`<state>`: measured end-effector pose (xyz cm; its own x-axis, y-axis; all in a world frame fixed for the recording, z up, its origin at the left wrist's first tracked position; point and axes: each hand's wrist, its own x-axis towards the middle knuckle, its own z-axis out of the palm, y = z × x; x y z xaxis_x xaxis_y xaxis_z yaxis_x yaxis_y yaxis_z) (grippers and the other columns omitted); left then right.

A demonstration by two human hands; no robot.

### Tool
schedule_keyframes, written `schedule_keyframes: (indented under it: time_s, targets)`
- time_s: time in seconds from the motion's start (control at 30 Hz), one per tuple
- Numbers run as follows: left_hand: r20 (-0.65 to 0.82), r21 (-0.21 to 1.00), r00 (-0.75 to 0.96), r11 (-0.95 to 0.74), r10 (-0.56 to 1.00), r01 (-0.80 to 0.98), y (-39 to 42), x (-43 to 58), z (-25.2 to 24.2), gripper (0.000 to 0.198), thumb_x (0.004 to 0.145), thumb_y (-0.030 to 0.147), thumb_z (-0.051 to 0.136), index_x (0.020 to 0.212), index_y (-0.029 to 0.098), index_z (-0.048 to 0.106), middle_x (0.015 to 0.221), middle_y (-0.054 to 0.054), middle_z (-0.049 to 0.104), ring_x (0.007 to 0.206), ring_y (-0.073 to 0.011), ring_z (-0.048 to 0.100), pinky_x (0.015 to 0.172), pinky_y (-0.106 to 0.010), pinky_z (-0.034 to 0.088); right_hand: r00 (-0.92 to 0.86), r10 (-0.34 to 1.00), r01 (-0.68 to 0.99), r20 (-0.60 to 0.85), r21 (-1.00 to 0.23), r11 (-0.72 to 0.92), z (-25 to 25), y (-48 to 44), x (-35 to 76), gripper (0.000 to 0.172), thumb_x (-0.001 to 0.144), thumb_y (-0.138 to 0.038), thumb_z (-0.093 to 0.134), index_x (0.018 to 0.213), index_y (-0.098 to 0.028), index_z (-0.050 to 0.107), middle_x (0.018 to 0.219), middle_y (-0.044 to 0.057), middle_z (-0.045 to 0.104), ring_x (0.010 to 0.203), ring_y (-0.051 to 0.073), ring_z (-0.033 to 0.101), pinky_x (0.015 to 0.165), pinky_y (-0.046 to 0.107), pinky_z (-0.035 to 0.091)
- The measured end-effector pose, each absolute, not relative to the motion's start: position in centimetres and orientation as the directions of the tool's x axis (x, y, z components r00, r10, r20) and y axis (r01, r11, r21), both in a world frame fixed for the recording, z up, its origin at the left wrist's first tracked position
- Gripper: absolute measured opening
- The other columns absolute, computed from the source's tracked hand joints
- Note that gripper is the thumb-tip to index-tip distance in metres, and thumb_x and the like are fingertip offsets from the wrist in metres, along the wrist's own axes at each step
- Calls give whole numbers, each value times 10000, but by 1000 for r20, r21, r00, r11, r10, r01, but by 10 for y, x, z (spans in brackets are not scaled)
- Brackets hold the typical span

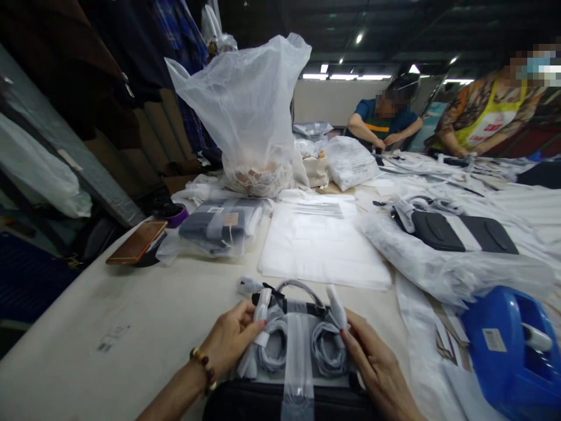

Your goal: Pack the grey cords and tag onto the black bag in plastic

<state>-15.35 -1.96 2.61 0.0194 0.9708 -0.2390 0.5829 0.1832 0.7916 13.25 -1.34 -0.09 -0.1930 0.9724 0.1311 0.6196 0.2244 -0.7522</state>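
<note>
beyond the black bag [254, 402], clear plastic [228, 248] encloses a dark bundle [199, 229].

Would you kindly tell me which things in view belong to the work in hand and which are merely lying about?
Probably the work, between left hand and right hand:
black bag
two wrapped coils
wrapped handle

Seemingly just lying about:
phone
purple roll
blue holder

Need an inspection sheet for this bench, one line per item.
Surface: pale table, barcode label on it.
Work items: black bag, with two wrapped coils and a curved handle.
Clutter: phone, packaged dark item, flat white bags, blue holder.
Hands: left hand and right hand at the wrapped bundle's opposite sides; grip firmness unclear.
Cables: nothing certain; coils are wrapped.
Surroundings: two co-workers opposite, hanging garments at left.
</note>
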Motion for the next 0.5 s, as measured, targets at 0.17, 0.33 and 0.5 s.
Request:
schedule_keyframes:
  time_s: [0.17, 0.33, 0.5]
  targets:
    - [-375, 832, -98, 381, 922, 402, -19, -140, 11, 437, 616, 594, 518, 726, 171, 484, 554, 21, 483, 562, -165, 467, 522, -265, 318, -165, 961, 657, 222, -702, 275, -13, -17, 133, 369, 883, -438, 446, 1176, -229, 530, 1053, 82, 634, 882, 187, 634, 725, 280, 543]
    - [-385, 878, -28, 375, 923, 297, -17, -142, 14, 448, 570, 582, 575, 706, 164, 489, 639, -21, 563, 631, -190, 529, 567, -283, 385, -253, 892, 611, 374, -653, 447, 23, -4, 100, 312, 886, -357, 463, 1150, -211, 544, 974, 93, 640, 867, 194, 618, 787, 320, 501]
    - [-284, 922, 41, 261, 958, 287, -27, -143, 8, 446, 601, 568, 653, 794, 173, 576, 724, -37, 628, 755, -244, 592, 695, -341, 467, -389, 917, 593, -84, -785, 180, 56, 15, 20, 285, 836, -401, 489, 928, -167, 622, 782, 63, 669, 752, 201, 629, 693, 311, 472]
